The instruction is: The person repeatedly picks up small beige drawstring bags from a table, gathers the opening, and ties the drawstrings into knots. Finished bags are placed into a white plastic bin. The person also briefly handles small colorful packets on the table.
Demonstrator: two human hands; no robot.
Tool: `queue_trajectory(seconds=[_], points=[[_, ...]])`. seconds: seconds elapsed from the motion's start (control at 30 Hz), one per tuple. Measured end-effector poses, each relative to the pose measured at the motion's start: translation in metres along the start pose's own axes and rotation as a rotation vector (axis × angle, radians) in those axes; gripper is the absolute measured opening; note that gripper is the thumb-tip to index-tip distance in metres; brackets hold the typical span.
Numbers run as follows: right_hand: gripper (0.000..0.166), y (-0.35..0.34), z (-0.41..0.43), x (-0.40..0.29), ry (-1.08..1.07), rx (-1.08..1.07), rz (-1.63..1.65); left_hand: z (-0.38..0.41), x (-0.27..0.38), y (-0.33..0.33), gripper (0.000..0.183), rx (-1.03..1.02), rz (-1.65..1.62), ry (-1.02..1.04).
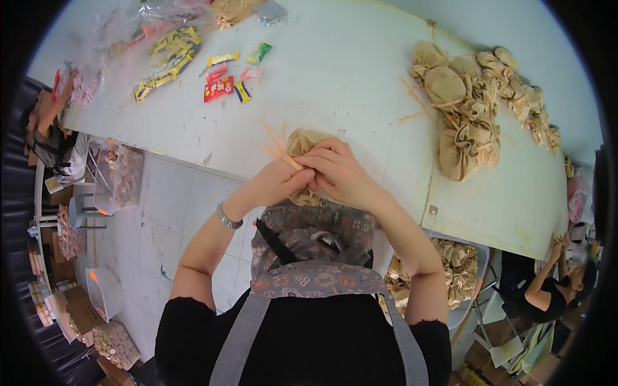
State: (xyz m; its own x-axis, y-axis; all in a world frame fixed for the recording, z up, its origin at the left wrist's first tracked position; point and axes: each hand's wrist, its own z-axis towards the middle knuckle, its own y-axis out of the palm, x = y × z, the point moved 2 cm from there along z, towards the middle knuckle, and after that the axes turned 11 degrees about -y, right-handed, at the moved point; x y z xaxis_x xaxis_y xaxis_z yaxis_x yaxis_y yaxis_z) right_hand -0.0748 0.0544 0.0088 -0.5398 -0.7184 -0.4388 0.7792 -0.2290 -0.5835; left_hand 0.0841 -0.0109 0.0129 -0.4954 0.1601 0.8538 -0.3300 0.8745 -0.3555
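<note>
Both my hands meet over a tan fabric drawstring pouch [305, 139] at the table's near edge. My left hand [282, 179] pinches the gathered neck and cord, thumb pressed toward the other hand's fingers. Orange-tan ribbon ends [276, 144] stick up past its knuckles. My right hand [340, 171] grips the pouch from the other side, its fingers curled at the neck. Part of the cloth shows below my fingers, and the fingertips hide the knot area. A silver watch or bracelet [228, 217] circles my left wrist.
Wrapped candies [219, 89] lie loose on the white table [338, 67]. More yellow-wrapped candies [169, 62] and clear plastic bags [108, 43] are at far left. Tied pouches [463, 106] pile up at right. A plastic bin [456, 270] of pouches stands beside me. Other people sit at both sides.
</note>
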Motion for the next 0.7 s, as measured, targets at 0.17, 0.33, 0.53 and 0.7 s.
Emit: queue_trajectory(seconds=[0.17,0.33,0.53,0.7], points=[[0.019,-0.016,-0.002,-0.001,-0.007,-0.163,-0.231,-0.004,-0.003,0.003,0.033,-0.025,-0.216,-0.076],[0.01,-0.059,0.016,-0.053,0.066,-0.263,-0.386,0.004,-0.009,0.007,0.026,0.184,-0.554,0.062],[0.02,-0.06,0.005,-0.083,0.162,-0.135,0.39,0.01,0.001,0.014,0.02,0.348,0.053,0.386],[0.018,0.003,-0.015,-0.005,0.459,0.119,0.345,0.003,-0.005,0.026,0.012,0.618,0.664,0.56]])
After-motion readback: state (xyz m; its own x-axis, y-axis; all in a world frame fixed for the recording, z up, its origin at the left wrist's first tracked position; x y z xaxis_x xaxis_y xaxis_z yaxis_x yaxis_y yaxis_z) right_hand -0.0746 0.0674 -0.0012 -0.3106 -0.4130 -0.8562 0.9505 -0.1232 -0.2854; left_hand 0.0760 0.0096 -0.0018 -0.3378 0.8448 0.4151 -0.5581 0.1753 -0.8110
